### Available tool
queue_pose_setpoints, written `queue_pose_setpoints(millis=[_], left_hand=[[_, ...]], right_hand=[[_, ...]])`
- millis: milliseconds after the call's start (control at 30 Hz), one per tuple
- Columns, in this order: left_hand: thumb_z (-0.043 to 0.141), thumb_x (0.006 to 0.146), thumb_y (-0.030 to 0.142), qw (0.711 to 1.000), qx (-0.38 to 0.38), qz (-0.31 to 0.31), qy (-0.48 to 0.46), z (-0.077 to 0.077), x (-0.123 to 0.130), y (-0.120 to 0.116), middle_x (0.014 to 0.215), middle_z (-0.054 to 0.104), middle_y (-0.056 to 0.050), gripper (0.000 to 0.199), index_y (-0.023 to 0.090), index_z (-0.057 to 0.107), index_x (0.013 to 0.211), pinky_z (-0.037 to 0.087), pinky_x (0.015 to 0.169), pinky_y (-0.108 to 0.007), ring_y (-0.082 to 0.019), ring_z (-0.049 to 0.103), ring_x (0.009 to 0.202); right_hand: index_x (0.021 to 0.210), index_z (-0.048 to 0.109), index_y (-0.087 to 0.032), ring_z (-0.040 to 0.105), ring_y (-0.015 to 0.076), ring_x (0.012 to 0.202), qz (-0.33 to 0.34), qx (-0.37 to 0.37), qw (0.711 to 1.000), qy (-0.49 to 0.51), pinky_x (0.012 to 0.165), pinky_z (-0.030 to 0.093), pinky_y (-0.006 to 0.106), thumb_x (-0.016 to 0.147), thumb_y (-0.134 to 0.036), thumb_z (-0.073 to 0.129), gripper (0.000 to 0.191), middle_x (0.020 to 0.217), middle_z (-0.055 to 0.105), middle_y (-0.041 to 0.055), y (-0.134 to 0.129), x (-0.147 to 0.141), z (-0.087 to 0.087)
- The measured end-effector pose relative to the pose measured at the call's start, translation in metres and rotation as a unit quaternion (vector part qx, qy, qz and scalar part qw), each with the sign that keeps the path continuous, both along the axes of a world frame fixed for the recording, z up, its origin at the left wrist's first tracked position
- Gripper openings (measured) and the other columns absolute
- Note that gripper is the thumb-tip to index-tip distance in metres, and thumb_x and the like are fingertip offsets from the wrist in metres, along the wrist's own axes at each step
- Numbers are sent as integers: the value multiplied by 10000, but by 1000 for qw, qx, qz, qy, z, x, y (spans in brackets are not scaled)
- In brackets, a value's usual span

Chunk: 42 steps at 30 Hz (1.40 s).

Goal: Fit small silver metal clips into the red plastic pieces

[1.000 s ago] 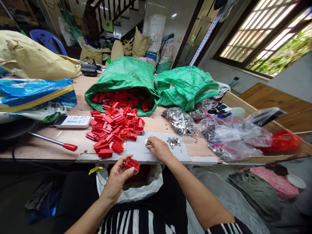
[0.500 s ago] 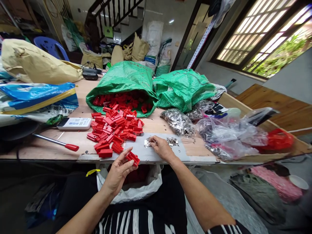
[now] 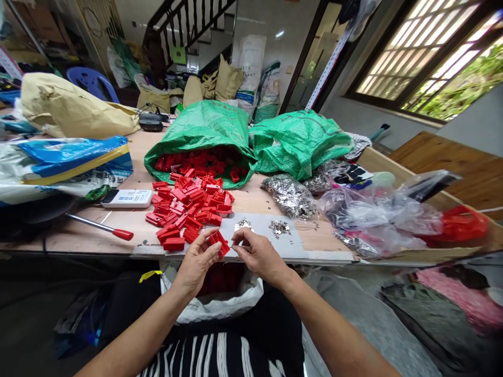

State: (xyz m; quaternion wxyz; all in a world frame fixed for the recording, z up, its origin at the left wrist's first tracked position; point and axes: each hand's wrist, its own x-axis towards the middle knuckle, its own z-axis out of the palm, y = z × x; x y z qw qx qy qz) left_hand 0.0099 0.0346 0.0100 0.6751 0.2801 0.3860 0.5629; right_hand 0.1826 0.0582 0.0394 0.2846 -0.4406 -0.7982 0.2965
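Currently, the left hand (image 3: 196,259) grips a red, hollow, rectangular plastic block (image 3: 220,244) between thumb and fingers, seen against the front margin of a flat grey sheet (image 3: 294,247). The right hand (image 3: 261,256) is just beside it, thumb and fingertips narrowed; whether a tiny part sits between them cannot be told. Both wrists lie on the near side of the pale wooden tabletop (image 3: 249,196), over an open white woven sack (image 3: 220,311) below the edge.

Left boundary: a heap of red plastic blocks (image 3: 188,201) overlaps the sheet's left side. Far side: a small pile of silver metal pieces (image 3: 244,224) lies just beyond the fingers; a second silver pile (image 3: 280,228) lies to its right, grey surface showing between. Rightward, the sheet offers room up to its edge; past that, wood continues to a shallow wooden tray (image 3: 416,255).
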Motion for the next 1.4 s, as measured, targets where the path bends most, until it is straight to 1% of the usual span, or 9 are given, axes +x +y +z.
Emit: queue_pose_setpoints(millis=[233, 400, 633, 900, 1033, 1100, 1233, 1300, 1400], left_hand=[[752, 676, 301, 999, 17, -8, 42, 0, 3, 1, 870, 636, 2, 481, 232, 638, 1137, 464, 601, -200, -107, 555, 699], [765, 663, 284, 999, 10, -30, 33, -2, 3, 1, 818, 664, 2, 529, 223, 626, 1169, 431, 566, -186, -103, 559, 659], [760, 670, 245, 996, -1, -90, -24, 3, 0, -3, 873, 689, -22, 456, 222, 658, 1114, 461, 651, -210, -108, 587, 711], [744, 676, 220, 996, 21, -90, -12, -11, -3, -4, 958, 699, -39, 499, 233, 628, 1161, 483, 791, -273, -165, 626, 861], [729, 688, 216, 992, 66, -75, 79, -23, -5, 1, 962, 702, -32, 497, 246, 611, 1170, 469, 831, -288, -177, 628, 865], [730, 676, 213, 982, 102, -53, 149, -26, -6, 6, 935, 696, -36, 434, 240, 648, 1102, 468, 829, -303, -193, 629, 851], [713, 658, 163, 927, 201, -12, 316, -29, -5, 16, 970, 683, -42, 338, 248, 690, 984, 438, 864, -316, -217, 614, 905], [688, 674, 154, 892, 231, -23, 387, -30, -4, 21, 955, 690, -33, 353, 259, 679, 1011, 441, 833, -313, -215, 617, 876], [670, 692, 168, 869, 244, -47, 428, -32, -3, 24, 909, 698, -15, 363, 267, 666, 1041, 447, 782, -299, -207, 623, 819]], right_hand=[[969, 541, -206, 574, 174, 809, 63, 144, 973, -167, 728, 433, 274, 871, -118, 418, 181, 868, 638, 52, -8, -4, 0], [986, 565, -216, 578, 165, 794, 101, 147, 958, -223, 717, 430, 263, 895, -124, 417, 196, 847, 644, 41, -13, -3, 3], [957, 558, -216, 580, 145, 831, 142, 59, 986, -68, 748, 451, 253, 876, -151, 484, 128, 910, 643, 31, -12, 1, 4], [1002, 491, -214, 462, 96, 577, -14, -48, 998, 46, 566, 405, 222, 840, -292, 589, 205, 811, 575, -10, -15, 14, -12], [1081, 485, -225, 530, 140, 826, -6, -39, 999, 12, 769, 446, 277, 920, -232, 437, 168, 1032, 557, 43, -16, 17, -18], [1085, 525, -230, 519, 163, 939, -2, -19, 1000, -12, 852, 433, 307, 934, -204, 387, 206, 1028, 533, 54, -14, 18, -24], [1121, 569, -233, 536, 172, 880, -20, -4, 998, -60, 805, 449, 307, 918, -190, 416, 258, 923, 524, 54, -10, 20, -34], [1121, 568, -222, 552, 172, 870, -27, -3, 997, -75, 794, 446, 307, 904, -177, 443, 254, 922, 561, 53, -8, 21, -36], [1048, 586, -202, 573, 165, 841, -22, -2, 996, -89, 769, 444, 295, 883, -169, 482, 198, 909, 617, 43, -7, 22, -37]])
